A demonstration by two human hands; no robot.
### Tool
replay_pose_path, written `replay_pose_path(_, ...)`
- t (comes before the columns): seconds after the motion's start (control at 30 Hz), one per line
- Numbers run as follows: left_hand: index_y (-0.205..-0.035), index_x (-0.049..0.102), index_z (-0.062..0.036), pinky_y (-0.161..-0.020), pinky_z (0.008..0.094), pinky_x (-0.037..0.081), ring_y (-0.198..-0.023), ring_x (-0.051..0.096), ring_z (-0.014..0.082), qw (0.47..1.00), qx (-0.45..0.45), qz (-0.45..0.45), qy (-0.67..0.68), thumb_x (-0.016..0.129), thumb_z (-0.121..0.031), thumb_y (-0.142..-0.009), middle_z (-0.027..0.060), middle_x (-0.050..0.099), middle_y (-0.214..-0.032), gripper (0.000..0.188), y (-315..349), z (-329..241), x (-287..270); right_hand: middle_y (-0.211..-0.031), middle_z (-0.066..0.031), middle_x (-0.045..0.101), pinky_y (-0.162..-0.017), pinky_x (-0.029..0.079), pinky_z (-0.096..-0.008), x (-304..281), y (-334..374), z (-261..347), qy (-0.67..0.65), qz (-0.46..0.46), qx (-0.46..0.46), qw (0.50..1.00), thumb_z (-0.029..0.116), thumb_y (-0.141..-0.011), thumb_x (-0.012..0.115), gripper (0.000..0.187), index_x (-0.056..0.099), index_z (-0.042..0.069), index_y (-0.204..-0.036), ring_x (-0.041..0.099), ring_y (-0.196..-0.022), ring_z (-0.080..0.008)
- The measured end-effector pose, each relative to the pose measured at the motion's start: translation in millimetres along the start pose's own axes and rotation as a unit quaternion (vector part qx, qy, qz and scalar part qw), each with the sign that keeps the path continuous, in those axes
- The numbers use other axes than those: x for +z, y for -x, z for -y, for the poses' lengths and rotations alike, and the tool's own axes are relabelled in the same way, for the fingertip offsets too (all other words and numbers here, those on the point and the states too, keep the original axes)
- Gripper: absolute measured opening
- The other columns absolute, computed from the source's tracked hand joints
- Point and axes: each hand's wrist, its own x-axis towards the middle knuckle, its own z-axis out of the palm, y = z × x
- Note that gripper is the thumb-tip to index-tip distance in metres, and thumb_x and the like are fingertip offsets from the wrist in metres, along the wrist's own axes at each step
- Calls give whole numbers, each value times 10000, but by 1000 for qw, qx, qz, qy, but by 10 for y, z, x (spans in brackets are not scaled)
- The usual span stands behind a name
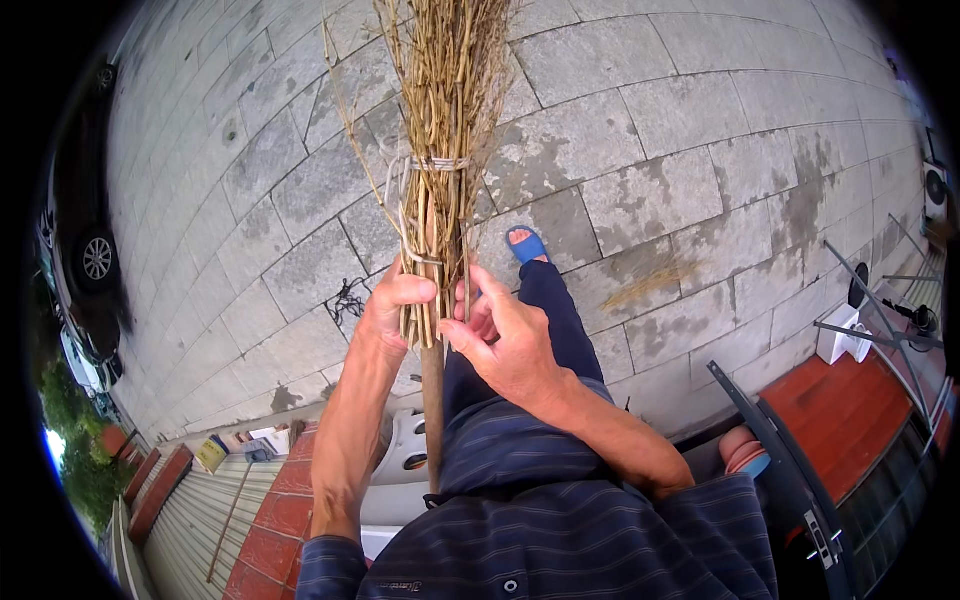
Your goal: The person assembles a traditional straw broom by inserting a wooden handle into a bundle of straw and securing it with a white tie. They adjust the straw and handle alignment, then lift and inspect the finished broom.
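Note:
A besom broom of dry brown twigs (445, 90) stretches away from my body, its wooden handle (432, 400) pointing back toward my waist. Pale binding (441, 163) circles the twigs above my hands, and a loose light-coloured loop (410, 232) hangs along the left side of the stems. My left hand (392, 305) is closed round the cut stem ends from the left, thumb lying across them. From the right, my right hand (508, 335) has its fingers curled at the stem ends, thumb and forefinger against the stalks. Part of its fingertips is hidden behind stems.
Grey stone paving (670, 190) with damp patches lies ahead. A dark tangle of cord (348, 300) is on the ground left of my hands. Parked cars (90, 250) stand far left. At right are a metal frame (880, 310), a white box (840, 335) and an open door (790, 460).

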Motion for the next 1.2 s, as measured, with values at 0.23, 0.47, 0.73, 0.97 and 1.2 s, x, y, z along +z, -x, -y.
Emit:
replay_pose_path(0.23, -1226, 487, 53, -880, 417, 514, -954, 618, 302, 1000, 2, -7, 28, 753, -312, -639, 171, 616, -1001, 740, -115, 123, 18, -700, -113, 633, -472, 495, -305, 1, -24, 100, 245, -7, -69, 967, 64, -787, 725, 576, 470, -149, -1258, 637, -552, -228)
replay_pose_path(0.47, -1192, 518, 71, -905, 473, 518, -1051, 596, 385, 994, -30, 49, 95, 751, -255, -624, 216, 603, -1073, 694, -167, 212, 79, -789, -164, 671, -492, 504, -321, -107, -31, 66, 223, 26, -30, 974, 90, -839, 660, 401, 554, -129, -1157, 660, -606, -236)
replay_pose_path(0.73, -1250, 543, 32, -1051, 564, 359, -1241, 457, 395, 989, -31, 104, 100, 697, -373, -642, 198, 502, -1278, 747, -211, 238, 21, -765, -75, 664, -518, 465, -220, -211, 250, -215, -136, -124, 149, 972, -6, -894, 602, 78, 616, -39, -964, 578, -613, -57)
replay_pose_path(0.97, -1294, 487, 58, -1039, 607, 377, -1269, 437, 407, 993, -32, 75, 83, 689, -336, -679, 215, 493, -1313, 757, -298, 187, 15, -711, -167, 646, -532, 503, -326, -54, 302, -148, -48, -43, 151, 986, 48, -811, 697, 132, 621, -44, -868, 654, -581, -248)
replay_pose_path(1.2, -1259, 482, 89, -937, 544, 515, -1161, 537, 402, 992, -22, 18, 123, 692, -221, -675, 233, 572, -1164, 694, -317, 259, 52, -636, -106, 646, -464, 459, -272, -15, 271, -233, -78, -9, 184, 980, 51, -840, 677, 123, 622, -58, -828, 604, -509, -112)
